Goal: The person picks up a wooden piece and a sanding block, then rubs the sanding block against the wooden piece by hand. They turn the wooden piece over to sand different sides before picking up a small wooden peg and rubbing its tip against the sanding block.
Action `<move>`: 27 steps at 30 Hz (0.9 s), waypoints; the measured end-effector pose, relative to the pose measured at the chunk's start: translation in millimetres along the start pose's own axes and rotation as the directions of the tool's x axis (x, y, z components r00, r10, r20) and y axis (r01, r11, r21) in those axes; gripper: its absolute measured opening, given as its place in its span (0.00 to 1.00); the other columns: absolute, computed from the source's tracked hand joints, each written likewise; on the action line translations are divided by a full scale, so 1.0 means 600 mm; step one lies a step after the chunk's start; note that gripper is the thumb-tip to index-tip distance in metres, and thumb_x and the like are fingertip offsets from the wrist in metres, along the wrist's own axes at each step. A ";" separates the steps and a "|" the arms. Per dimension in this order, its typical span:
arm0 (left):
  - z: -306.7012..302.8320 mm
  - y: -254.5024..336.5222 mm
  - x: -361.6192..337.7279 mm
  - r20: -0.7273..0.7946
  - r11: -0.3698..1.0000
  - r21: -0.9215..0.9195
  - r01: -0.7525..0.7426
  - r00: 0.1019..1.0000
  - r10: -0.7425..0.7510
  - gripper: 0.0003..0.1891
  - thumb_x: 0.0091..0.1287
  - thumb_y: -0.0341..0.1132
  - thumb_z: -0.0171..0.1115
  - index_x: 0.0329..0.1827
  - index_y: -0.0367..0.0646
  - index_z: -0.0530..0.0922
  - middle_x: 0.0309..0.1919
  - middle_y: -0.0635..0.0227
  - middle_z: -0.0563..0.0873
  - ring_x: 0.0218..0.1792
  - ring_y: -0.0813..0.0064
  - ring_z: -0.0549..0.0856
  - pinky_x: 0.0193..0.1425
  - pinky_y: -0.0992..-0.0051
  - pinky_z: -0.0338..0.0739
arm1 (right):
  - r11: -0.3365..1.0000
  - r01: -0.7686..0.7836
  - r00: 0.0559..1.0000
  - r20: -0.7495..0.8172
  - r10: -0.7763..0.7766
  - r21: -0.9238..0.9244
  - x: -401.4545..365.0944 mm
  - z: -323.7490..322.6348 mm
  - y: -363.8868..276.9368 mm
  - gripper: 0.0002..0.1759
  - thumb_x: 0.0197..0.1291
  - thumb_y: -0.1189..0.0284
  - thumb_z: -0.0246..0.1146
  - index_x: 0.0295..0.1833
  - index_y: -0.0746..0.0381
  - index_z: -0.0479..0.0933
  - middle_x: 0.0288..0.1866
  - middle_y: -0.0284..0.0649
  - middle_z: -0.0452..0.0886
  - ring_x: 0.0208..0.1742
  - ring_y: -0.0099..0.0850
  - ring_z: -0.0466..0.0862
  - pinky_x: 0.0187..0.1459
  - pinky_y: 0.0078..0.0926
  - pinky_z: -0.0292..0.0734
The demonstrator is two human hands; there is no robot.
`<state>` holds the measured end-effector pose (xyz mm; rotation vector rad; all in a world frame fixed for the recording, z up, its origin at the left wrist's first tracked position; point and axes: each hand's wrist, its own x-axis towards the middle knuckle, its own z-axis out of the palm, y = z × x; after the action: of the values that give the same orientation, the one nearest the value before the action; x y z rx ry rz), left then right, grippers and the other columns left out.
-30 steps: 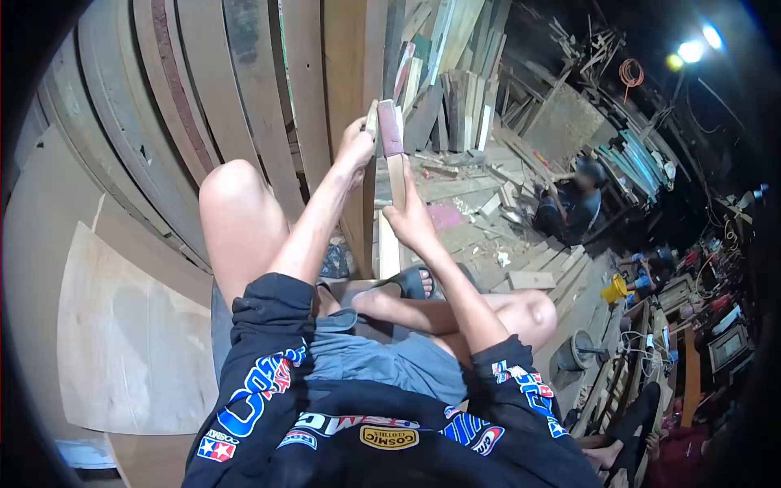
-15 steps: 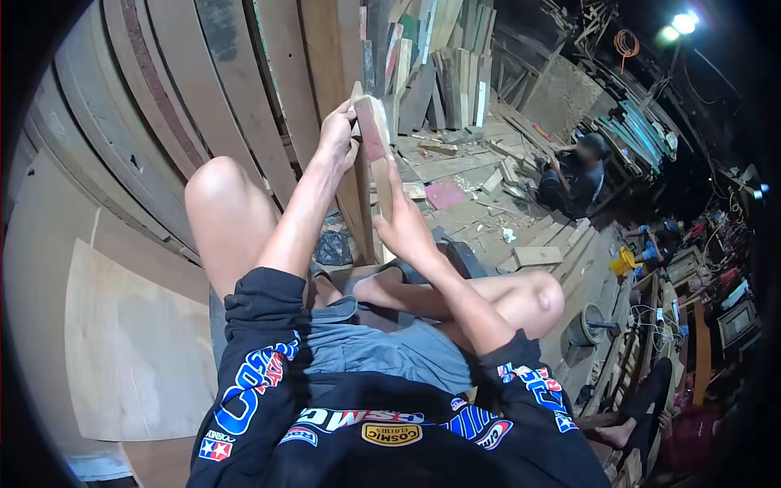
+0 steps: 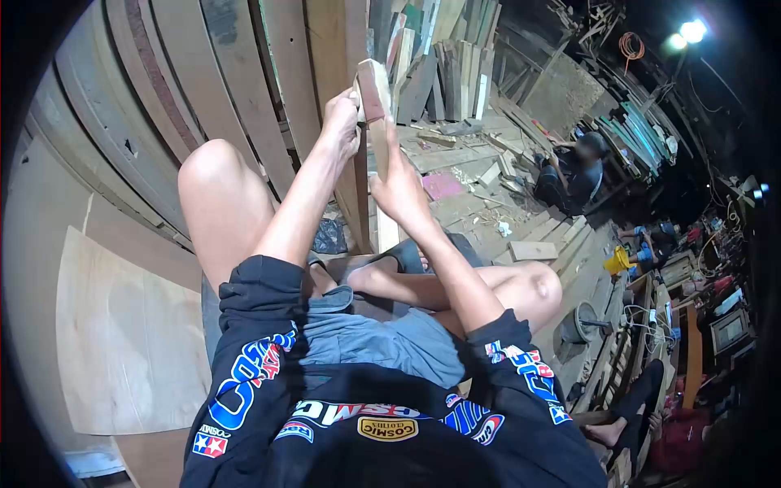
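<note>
Both my hands are raised in front of my knees around a piece of woodwork. At its far end is a wooden block (image 3: 373, 93) with a reddish-brown face and pale edges. My left hand (image 3: 342, 122) has its fingers closed at the block's left side. Below the block, a pale wooden strip (image 3: 378, 149) runs down into my right hand (image 3: 400, 189), which grips it with the index finger stretched along its edge. Whether block and strip are joined cannot be made out.
Long planks (image 3: 244, 73) lean upright in front and to my left. Offcuts stand stacked (image 3: 464, 77) beyond my hands. Wood scraps and a pink sheet (image 3: 442, 186) lie on the floor. A seated person (image 3: 573, 175) is at right, near a grey bucket (image 3: 579, 321).
The block and both hands have shifted farther from my body, the right hand more than the left. The view has tilted slightly. Both hands keep their hold.
</note>
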<state>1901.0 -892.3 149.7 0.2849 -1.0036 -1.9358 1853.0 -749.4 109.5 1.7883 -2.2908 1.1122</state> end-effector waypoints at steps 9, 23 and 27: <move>0.006 0.019 -0.008 -0.046 0.990 0.137 -0.017 0.999 0.023 0.17 0.75 0.33 0.41 0.58 0.34 0.75 0.42 0.59 0.84 0.37 0.72 0.85 0.41 0.68 0.84 | 0.995 0.073 0.997 -0.009 -0.073 0.068 -0.038 0.002 -0.004 0.53 0.50 0.79 0.57 0.78 0.55 0.34 0.51 0.69 0.74 0.51 0.63 0.77 0.54 0.51 0.73; 0.015 0.022 -0.016 -0.082 0.977 0.189 -0.094 0.990 0.111 0.17 0.74 0.33 0.40 0.53 0.32 0.76 0.38 0.60 0.84 0.35 0.74 0.85 0.39 0.72 0.82 | 1.000 0.000 1.000 -0.003 0.000 -0.003 0.013 -0.005 -0.012 0.54 0.50 0.81 0.57 0.78 0.52 0.32 0.47 0.70 0.75 0.47 0.64 0.79 0.48 0.52 0.76; 0.000 0.003 0.009 -0.104 0.974 0.180 -0.139 0.982 0.160 0.17 0.74 0.33 0.41 0.54 0.32 0.76 0.37 0.61 0.84 0.32 0.75 0.84 0.36 0.73 0.81 | 0.996 0.072 0.996 -0.048 -0.069 0.051 -0.045 0.013 0.001 0.55 0.50 0.81 0.57 0.78 0.52 0.31 0.49 0.70 0.74 0.47 0.64 0.79 0.49 0.51 0.76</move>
<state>1898.9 -897.3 152.0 0.4052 -1.0848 -1.6797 1864.7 -731.1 91.7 1.8261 -2.1753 1.1994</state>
